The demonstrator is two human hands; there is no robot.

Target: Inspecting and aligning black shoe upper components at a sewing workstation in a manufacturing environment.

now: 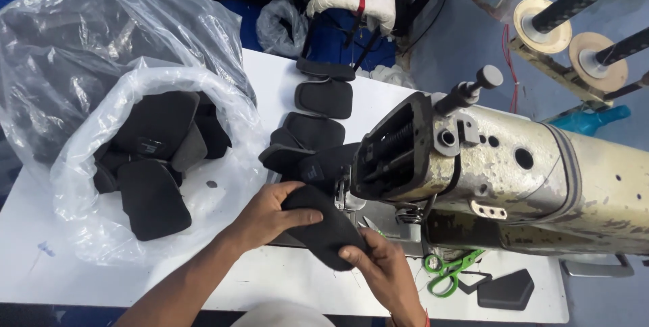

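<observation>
1. Holding a flat black padded fabric piece (323, 227) with both hands, right at the front of the worn cream-coloured sewing machine (514, 171).
2. Left hand (270, 215) is closed over its upper-left end, thumb on top.
3. Right hand (385, 269) pinches the lower-right end.
4. Long axis runs diagonally, upper-left down to lower-right, with the far end tucked toward the needle area.
5. More black pieces sit in a clear plastic bag (101, 165) off to the left, and green-handled scissors (449, 271) lie just beside the right hand.

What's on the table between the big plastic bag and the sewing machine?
In the head view, a row of black padded pieces lies between the plastic bag and sewing machine.
</observation>
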